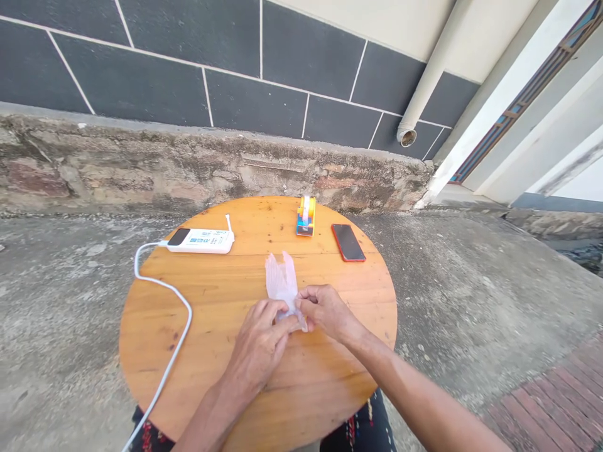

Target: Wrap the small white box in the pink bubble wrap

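Observation:
A thin, translucent whitish-pink plastic bag lies on the round wooden table, its two handle-like strips pointing away from me. At its near end, my left hand has thumb and fingers closed on the film. My right hand pinches the bag's right edge, close beside the left fingertips. Part of the near end is covered by my fingers.
A yellow and blue tape dispenser stands near the far edge. Right of it lies a red-edged phone. At the left is a white device, its cable trailing off the table. A stone-based wall rises behind.

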### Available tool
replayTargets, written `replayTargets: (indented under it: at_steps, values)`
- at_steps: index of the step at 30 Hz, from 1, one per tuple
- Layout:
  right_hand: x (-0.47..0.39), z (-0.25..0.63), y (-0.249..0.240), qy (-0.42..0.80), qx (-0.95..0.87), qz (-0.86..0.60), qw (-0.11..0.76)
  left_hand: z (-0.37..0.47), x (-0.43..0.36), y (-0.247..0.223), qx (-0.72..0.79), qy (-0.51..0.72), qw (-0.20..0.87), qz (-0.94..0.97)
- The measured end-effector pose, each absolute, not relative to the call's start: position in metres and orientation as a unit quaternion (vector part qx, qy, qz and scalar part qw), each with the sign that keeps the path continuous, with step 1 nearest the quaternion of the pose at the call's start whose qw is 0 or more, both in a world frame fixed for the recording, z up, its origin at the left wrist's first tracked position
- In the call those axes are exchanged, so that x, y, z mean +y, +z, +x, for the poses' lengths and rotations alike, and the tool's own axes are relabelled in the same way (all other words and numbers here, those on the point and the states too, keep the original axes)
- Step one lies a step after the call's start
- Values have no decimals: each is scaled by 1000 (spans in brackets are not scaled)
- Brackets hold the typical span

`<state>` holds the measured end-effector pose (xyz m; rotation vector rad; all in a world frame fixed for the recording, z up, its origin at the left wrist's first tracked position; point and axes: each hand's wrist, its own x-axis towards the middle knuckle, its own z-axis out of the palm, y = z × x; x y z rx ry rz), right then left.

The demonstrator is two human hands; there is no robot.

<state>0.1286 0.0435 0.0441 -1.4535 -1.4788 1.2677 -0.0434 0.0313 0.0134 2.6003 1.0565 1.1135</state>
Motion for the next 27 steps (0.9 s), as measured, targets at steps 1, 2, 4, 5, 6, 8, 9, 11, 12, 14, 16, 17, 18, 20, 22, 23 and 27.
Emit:
replayTargets:
  at_steps: [1, 2, 4, 5, 6, 8, 9, 11, 12, 14, 16, 17, 18, 20, 22, 23, 27]
  values:
    - [44, 128, 45, 493, -567, -560, 349, -44, 31, 13, 342, 367, 70, 862]
    - [44, 128, 45, 496, -564, -560, 351, -44, 31, 14, 333, 368, 79, 865]
    - [45, 126, 44, 499, -559, -560, 354, -43, 32, 15, 320, 370, 97, 867]
    - [46, 125, 44, 499, -559, -560, 354, -43, 32, 15, 319, 369, 108, 866]
    - [46, 125, 44, 499, -560, -560, 352, -43, 32, 16, 322, 370, 119, 863]
    - [45, 124, 47, 500, -565, -559, 344, -42, 32, 16, 341, 373, 138, 852]
    - [44, 125, 49, 503, -570, -556, 336, -42, 31, 16, 354, 376, 144, 844]
    - [41, 127, 56, 504, -591, -547, 312, -42, 30, 15, 373, 382, 149, 832]
    - [40, 128, 58, 503, -606, -540, 299, -42, 30, 14, 377, 385, 150, 829]
    - [40, 131, 62, 499, -634, -521, 277, -42, 29, 13, 381, 390, 151, 825]
    - [41, 134, 60, 502, -648, -507, 266, -42, 28, 11, 383, 399, 152, 819]
    - [43, 135, 58, 505, -651, -502, 263, -42, 28, 10, 385, 403, 153, 816]
    - [44, 136, 55, 502, -657, -500, 259, -42, 29, 10, 387, 406, 154, 813]
    - [46, 136, 50, 476, -677, -503, 248, -41, 29, 9, 393, 407, 161, 809]
    - [46, 135, 48, 428, -701, -517, 240, -41, 30, 9, 399, 403, 167, 806]
    - [45, 133, 48, 401, -711, -527, 236, -40, 30, 9, 401, 400, 170, 806]
    - [38, 124, 58, 296, -745, -559, 211, -41, 29, 13, 395, 399, 184, 807]
